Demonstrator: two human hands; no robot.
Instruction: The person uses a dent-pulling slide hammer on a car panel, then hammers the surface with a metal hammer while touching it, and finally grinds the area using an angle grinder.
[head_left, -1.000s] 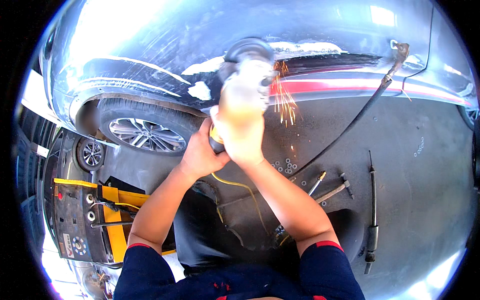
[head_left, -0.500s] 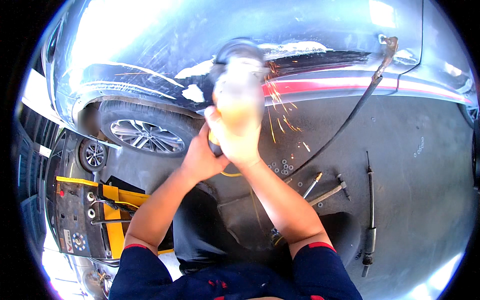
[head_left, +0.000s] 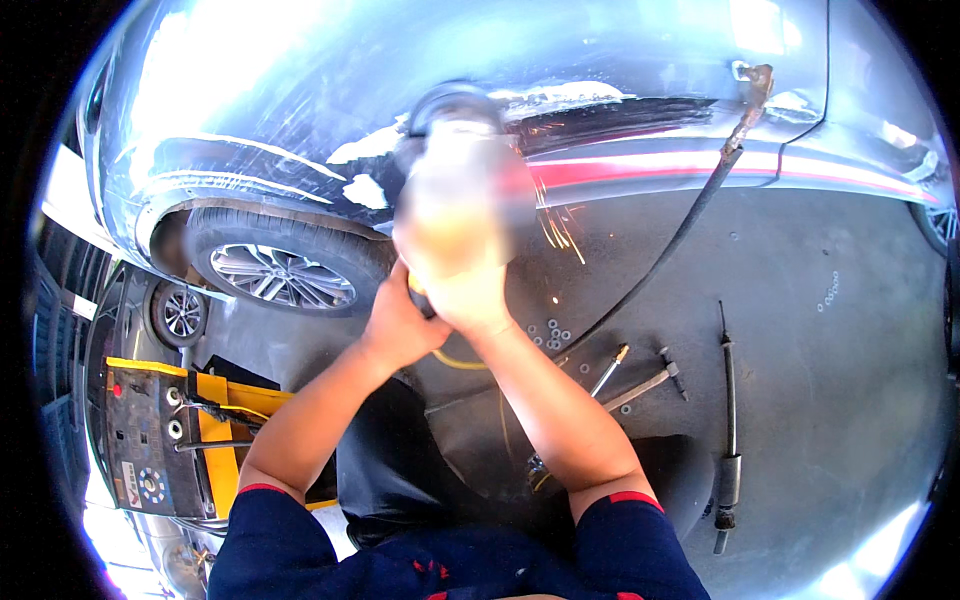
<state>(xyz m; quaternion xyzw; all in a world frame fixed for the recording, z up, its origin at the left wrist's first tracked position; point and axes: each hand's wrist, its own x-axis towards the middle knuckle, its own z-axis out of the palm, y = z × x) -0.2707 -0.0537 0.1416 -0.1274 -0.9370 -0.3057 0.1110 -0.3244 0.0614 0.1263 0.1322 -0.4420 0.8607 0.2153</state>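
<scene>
Against the lower side of a grey car body [head_left: 300, 90], far from the person and near the middle of the view, a grinder [head_left: 455, 170] is held up with both hands. It is badly blurred, so its shape is hard to read, but its head lies on or just at the panel above the red stripe [head_left: 700, 165]. Orange sparks [head_left: 560, 235] drop to the right of it. The left hand [head_left: 400, 325] wraps shut round the near end of the tool; the right hand [head_left: 470, 290] is closed on the body just beside it.

White bare patches [head_left: 365, 190] show on the panel left of the tool, so some paint seems already cut away there, while the dark scuffed strip to the right looks unfinished; I judge the work partway.

A hose [head_left: 690, 225] hangs from the car to the floor [head_left: 830, 400]. Hammers [head_left: 640, 385] and a long rod [head_left: 728, 420] lie right, a yellow machine [head_left: 150, 440] near left, below the wheel [head_left: 280, 275].
</scene>
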